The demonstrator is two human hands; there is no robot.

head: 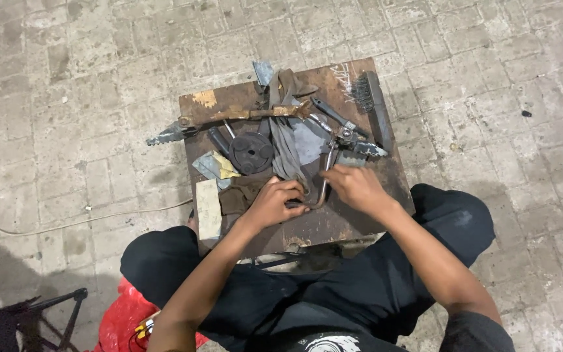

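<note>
We grip the bent grey metal rod (324, 186) — left hand (275, 202) clamped, right hand (358, 186) pinching — mid-fitting; next needs 1 steady twist.

Layout about the low work board (373, 173)

On the board, the round disc (251, 152) sits left of the cloth strip (286, 140); the long bar (229, 117) lies across its far part, overhanging its left edge. The wire brush (371, 98) lies along its right side. At its near edge the left hand (274, 202) and right hand (358, 188) meet at the bent rod (325, 179).
</note>
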